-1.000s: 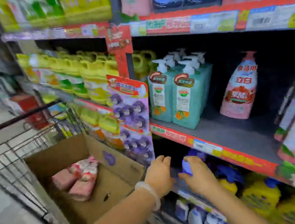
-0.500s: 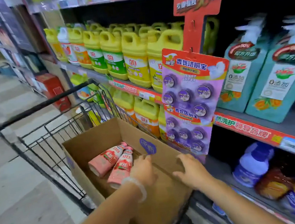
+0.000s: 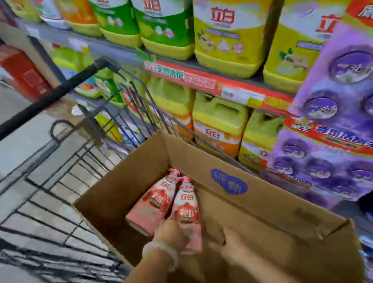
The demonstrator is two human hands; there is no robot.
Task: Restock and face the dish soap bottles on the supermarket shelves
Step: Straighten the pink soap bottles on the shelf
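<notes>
A: Where are your hands?
B: Both are down in the box (image 3: 255, 194) that sits in the cart (image 3: 50, 184). Your left hand (image 3: 171, 235), with a pale band at the wrist, lies on the base ends of the two pink bottles (image 3: 165, 199).
A: Are you holding one?
B: Your fingers are on the nearer bottle (image 3: 188, 215), but the picture is blurred there, so you cannot tell whether they curl round it or only touch it.
A: And your right hand (image 3: 233, 246)?
B: It is just beside the bottles, low over the box floor, smeared by motion. You cannot tell how its fingers lie; nothing shows in it.
A: How do the bottles lie?
B: On their sides, side by side and touching, caps pointing away from you toward the far corner of the box.
A: What is on the shelves?
B: To your right, yellow jugs (image 3: 224, 28) stand in rows on the upper shelf (image 3: 195, 77), with more jugs below it. A purple hanging card (image 3: 345, 119) of round discs hangs in front of the shelves, near the box's right wall.
</notes>
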